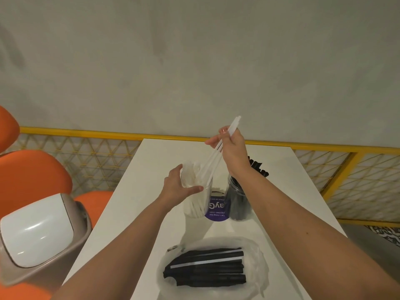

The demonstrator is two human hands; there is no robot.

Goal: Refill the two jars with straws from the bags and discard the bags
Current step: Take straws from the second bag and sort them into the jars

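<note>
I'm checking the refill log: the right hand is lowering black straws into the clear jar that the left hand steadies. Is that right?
Not quite. In the head view the right hand is lowering white straws, not black ones, into the clear jar that the left hand steadies. The black straws sit in the other jar.

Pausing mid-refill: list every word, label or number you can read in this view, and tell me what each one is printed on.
"Let's keep our pantries clean": small white line, seen upside down, on the purple sign standing between the two jars.
"ayG": part of a large white word on the same sign; the rest is hidden by the jars.
Another small line at the sign's top is too blurred to read reliably.
Nothing else carries readable text.
</note>
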